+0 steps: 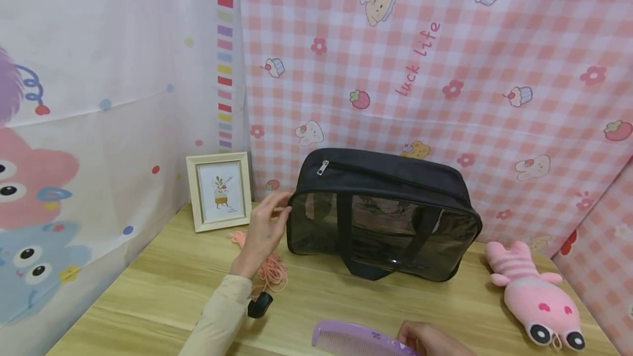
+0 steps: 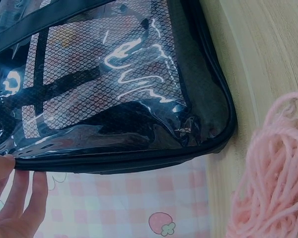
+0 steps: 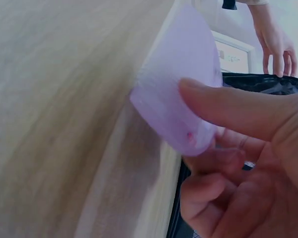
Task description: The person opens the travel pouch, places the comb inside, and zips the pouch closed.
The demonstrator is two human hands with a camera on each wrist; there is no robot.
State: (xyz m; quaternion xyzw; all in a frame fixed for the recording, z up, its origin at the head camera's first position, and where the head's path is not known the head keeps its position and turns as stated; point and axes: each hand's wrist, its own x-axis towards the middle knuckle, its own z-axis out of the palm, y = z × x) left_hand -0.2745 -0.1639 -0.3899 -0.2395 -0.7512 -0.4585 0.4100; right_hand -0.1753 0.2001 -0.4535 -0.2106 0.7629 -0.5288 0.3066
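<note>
While I am logging the black bag (image 1: 383,213) as standing upright on the wooden surface (image 1: 148,293), the left hand (image 1: 263,228) is pinching its side edge and the right hand (image 1: 429,339) is gripping a purple comb (image 1: 361,336) in front, pink yarn (image 1: 273,274), picture frame (image 1: 220,191) and plush toy (image 1: 536,298) lying or standing alongside.

One each: bag (image 1: 381,218), comb (image 1: 358,335), frame (image 1: 221,194), plush (image 1: 539,301), yarn bundle (image 1: 273,273) (two hands (image 1: 262,229) (image 1: 429,339)).

Pink checked cloth (image 1: 430,84) — reads "luck life" in slanted letters; framed print (image 1: 221,191) — apparent lettering, too small to read.
</note>
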